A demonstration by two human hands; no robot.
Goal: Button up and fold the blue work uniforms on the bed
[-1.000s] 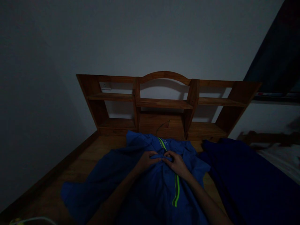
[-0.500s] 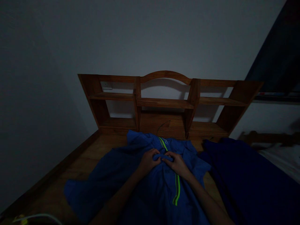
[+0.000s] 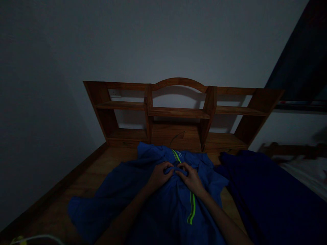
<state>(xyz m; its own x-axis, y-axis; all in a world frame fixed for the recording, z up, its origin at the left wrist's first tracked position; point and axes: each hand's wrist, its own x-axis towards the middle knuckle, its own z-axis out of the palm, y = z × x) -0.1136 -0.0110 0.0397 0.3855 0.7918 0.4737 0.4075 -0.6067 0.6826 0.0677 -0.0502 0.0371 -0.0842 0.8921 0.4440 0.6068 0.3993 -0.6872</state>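
A blue garment, perhaps a work jacket, lies spread and rumpled on the wooden surface. It carries a yellow-green reflective stripe and pale lettering near its far end. My left hand pinches a gathered fold of the cloth at the middle. Close beside it, my right hand grips the same fold between thumb and fingers. The fingertips of both hands nearly meet. Whether a button or other small fastener sits between them is too dark to tell.
Behind the garment stands a wooden shelf unit against the wall. Dark blue cloth lies to the right. A pale cord shows at the lower left. The wooden surface reaches to the left wall.
Both hands stay on the same fold, with barely any finger movement. The whole view has shifted very slightly.
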